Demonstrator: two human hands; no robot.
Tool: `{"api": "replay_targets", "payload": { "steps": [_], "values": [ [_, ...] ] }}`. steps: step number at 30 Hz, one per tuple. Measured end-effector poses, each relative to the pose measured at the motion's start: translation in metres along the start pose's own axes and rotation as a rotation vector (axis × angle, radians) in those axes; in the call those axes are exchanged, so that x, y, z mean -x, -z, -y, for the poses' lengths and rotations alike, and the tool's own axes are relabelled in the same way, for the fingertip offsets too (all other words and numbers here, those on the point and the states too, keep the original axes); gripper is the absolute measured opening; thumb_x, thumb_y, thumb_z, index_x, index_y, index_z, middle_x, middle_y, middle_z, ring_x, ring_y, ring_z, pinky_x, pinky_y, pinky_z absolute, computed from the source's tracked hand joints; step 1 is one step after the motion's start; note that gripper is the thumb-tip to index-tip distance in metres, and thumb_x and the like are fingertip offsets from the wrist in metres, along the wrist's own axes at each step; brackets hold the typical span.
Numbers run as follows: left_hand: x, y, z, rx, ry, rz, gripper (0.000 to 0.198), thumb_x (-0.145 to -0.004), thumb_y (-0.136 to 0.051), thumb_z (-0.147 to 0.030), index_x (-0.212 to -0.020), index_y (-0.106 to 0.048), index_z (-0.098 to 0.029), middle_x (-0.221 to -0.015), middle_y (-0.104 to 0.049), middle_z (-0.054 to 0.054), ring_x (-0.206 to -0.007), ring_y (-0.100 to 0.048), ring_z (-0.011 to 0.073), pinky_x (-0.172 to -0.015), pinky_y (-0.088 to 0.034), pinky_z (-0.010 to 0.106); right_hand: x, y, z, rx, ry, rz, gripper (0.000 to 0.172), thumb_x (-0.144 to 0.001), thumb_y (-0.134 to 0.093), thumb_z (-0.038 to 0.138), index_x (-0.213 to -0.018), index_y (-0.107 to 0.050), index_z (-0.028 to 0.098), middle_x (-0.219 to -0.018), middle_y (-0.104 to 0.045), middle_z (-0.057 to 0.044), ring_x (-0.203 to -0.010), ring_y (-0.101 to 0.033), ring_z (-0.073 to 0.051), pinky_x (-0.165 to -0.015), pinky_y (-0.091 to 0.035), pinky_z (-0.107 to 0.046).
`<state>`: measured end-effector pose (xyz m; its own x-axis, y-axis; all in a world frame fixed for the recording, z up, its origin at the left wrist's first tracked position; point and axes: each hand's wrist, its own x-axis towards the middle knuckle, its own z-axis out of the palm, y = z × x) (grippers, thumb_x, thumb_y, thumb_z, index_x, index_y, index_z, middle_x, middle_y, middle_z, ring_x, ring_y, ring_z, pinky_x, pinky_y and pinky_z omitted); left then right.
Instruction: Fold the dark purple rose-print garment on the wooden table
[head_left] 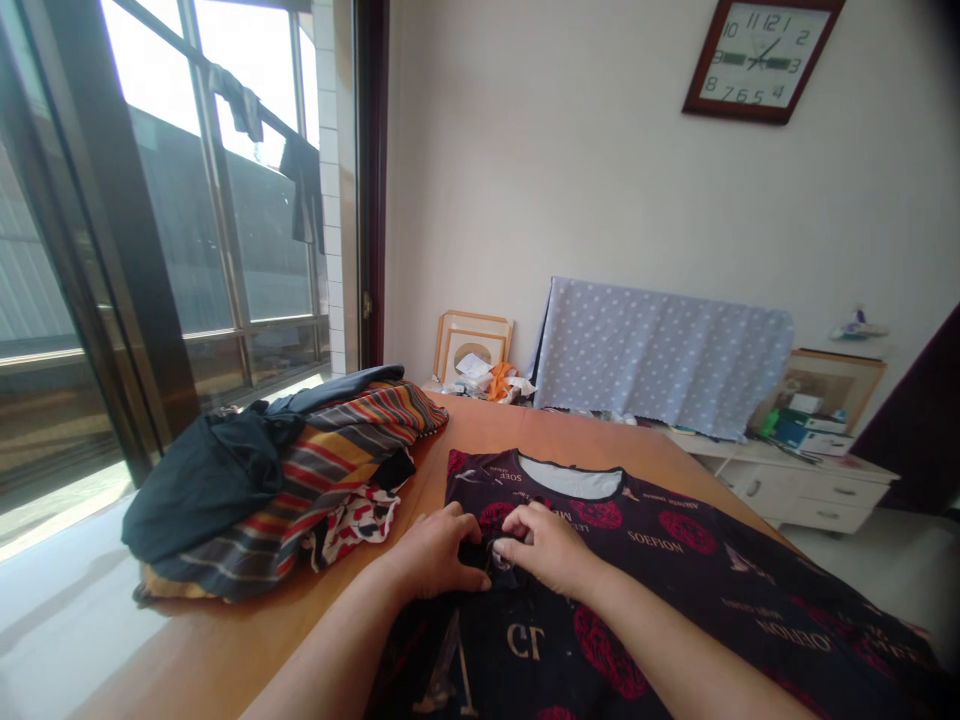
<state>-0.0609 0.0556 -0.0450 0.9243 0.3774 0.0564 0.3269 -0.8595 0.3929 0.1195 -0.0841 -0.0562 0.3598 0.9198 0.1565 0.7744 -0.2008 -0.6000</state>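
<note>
A dark shirt (660, 590) with red round prints and pale lettering lies spread over the wooden table in front of me. Its neckline, pale inside, faces away from me. My left hand (444, 552) pinches a gathered fold of the dark fabric left of the shirt's middle. Close beside it, my right hand (541, 545) has its thumb and fingers closed on the same bunched cloth. The fingertips of both hands nearly meet, and the fabric between them is partly hidden.
A heap of clothes (300, 470), striped and dark green, sits on the table (555, 425) to the left. Beyond the table stand a white cabinet (817, 490) and something under a blue dotted cloth (660, 350). Windows (247, 220) line the left side; a clock (761, 60) hangs on the wall.
</note>
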Motion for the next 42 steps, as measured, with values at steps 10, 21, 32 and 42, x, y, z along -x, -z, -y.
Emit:
{"api": "replay_targets", "payload": {
  "steps": [10,21,32,42],
  "values": [
    [0.0,-0.005,0.005,0.056,-0.02,-0.047,0.036,-0.076,-0.067,-0.054,-0.101,-0.069,-0.028,-0.103,-0.06,0.003,-0.092,-0.061,0.021,-0.078,-0.045,0.027,0.036,0.021,0.014,0.27,0.113,0.085,0.047,-0.075,-0.063,0.024,-0.122,-0.064,0.031,-0.118,-0.059,-0.004,-0.109,-0.055,-0.022,-0.095,-0.038,-0.031],
    [-0.01,-0.011,0.007,0.057,-0.005,-0.049,0.027,-0.074,-0.066,-0.037,-0.096,-0.069,-0.022,-0.101,-0.063,0.003,-0.09,-0.06,0.0177,-0.08,-0.045,0.024,0.094,0.023,0.025,0.351,0.126,0.163,0.045,-0.085,-0.059,0.039,-0.13,-0.061,0.035,-0.122,-0.057,-0.006,-0.12,-0.047,-0.027,-0.1,-0.035,-0.038],
    [-0.01,-0.008,-0.004,-0.09,0.08,0.001,0.03,-0.069,-0.065,-0.037,-0.098,-0.068,-0.027,-0.106,-0.065,0.002,-0.091,-0.063,0.0207,-0.078,-0.048,0.027,0.13,0.03,0.017,0.339,0.104,0.129,0.039,-0.087,-0.057,0.044,-0.123,-0.065,0.032,-0.12,-0.061,-0.005,-0.113,-0.053,-0.026,-0.099,-0.038,-0.038],
    [-0.022,-0.01,-0.047,-0.366,0.199,-0.057,0.023,-0.076,-0.053,-0.033,-0.093,-0.066,-0.025,-0.108,-0.064,0.009,-0.102,-0.061,0.0317,-0.084,-0.046,0.047,0.156,0.079,-0.033,0.151,-0.108,-0.224,0.027,-0.088,-0.056,0.038,-0.107,-0.072,0.026,-0.099,-0.069,-0.004,-0.093,-0.062,-0.019,-0.082,-0.043,-0.026]
  ]
}}
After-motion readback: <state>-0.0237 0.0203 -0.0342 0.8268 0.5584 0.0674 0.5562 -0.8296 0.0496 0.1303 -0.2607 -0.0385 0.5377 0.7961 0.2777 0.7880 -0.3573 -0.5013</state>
